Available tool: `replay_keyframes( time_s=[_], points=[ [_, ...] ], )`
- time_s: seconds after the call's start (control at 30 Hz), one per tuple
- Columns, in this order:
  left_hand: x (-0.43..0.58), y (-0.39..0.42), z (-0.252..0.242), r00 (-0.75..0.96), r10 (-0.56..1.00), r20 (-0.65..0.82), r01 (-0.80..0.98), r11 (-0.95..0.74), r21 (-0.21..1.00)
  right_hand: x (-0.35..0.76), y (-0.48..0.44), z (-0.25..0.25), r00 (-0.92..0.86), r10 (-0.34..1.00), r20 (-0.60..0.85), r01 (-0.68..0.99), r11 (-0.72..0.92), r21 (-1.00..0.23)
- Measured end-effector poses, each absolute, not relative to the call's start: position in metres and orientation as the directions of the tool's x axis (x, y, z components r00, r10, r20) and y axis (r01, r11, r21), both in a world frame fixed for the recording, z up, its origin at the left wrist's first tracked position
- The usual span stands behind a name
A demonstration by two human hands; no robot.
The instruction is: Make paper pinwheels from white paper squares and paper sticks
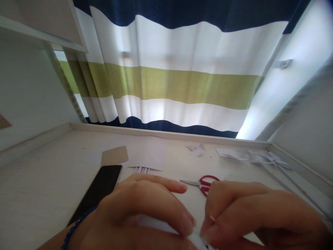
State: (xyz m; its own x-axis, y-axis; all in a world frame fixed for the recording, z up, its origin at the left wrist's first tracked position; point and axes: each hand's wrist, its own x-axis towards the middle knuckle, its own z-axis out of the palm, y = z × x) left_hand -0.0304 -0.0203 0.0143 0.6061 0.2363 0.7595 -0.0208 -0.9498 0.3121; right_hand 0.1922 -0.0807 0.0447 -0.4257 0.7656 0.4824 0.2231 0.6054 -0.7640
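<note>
At the near edge of the desk (39,180), the left hand (135,211) and the right hand (249,215) meet fingertip to fingertip, each grip pinched on a small piece of white paper (200,241) that lies low between them, mostly hidden by the fingers. Just beyond the right hand lie red-handled scissors (201,183), and beside the left wrist, which wears a blue bracelet (74,227), rests a black phone (97,192). Farther back are white sheets (145,152), a piece of cardboard (114,155), paper scraps (197,150) and folded paper shapes (260,158) to the right, under a striped curtain (177,76).
</note>
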Motion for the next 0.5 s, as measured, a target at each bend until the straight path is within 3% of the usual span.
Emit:
replay_keyframes(
  time_s=[0.17,0.5],
  points=[
    [-0.032,-0.01,0.038,0.712,0.122,0.692,-0.105,-0.955,0.276,0.195,-0.079,0.042,-0.435,0.747,0.503,0.217,0.629,-0.747],
    [-0.031,-0.007,0.045,0.751,0.077,0.655,-0.152,-0.946,0.286,0.188,-0.08,0.045,-0.395,0.779,0.487,0.235,0.598,-0.767]
  ],
)
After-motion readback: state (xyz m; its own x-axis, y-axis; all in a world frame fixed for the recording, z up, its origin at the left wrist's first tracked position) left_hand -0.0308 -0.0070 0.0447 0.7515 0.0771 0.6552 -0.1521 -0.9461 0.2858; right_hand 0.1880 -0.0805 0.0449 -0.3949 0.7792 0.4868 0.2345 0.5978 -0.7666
